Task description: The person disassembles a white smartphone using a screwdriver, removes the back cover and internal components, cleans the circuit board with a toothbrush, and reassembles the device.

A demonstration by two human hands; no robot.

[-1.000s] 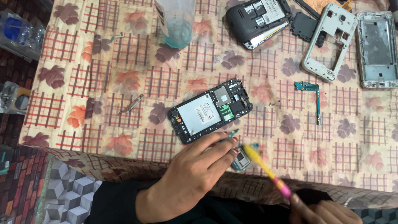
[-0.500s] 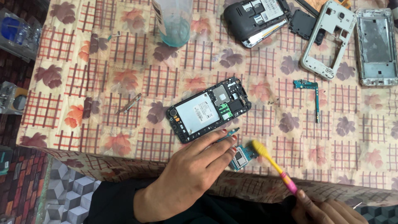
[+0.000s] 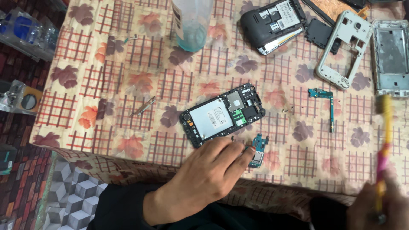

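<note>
The left hand [image 3: 204,179] lay low in the middle of the frame, its fingers [image 3: 238,153] stretched flat and pressing down on a small blue-green circuit board [image 3: 257,154] near the front edge of the tabletop [image 3: 128,76], which was covered with a checked, flower-printed cloth. Just above the fingertips sat an opened black phone body [image 3: 223,114], tilted, with its battery and inner parts showing. The right hand [image 3: 377,208] appeared blurred at the lower right corner of the frame, fingers closed around the pink-and-yellow handle of a toothbrush [image 3: 384,145] that stood nearly upright, its bristled head toward the right edge, well apart from the board. Right of centre lay a thin L-shaped flex strip [image 3: 326,102]. Along the upper right rested a white phone mid-frame [image 3: 343,51], a silver metal phone frame [image 3: 390,57] and a dark phone back with its compartment open [image 3: 272,24]. A clear bottle holding bluish liquid [image 3: 191,25] stood at the top centre.
</note>
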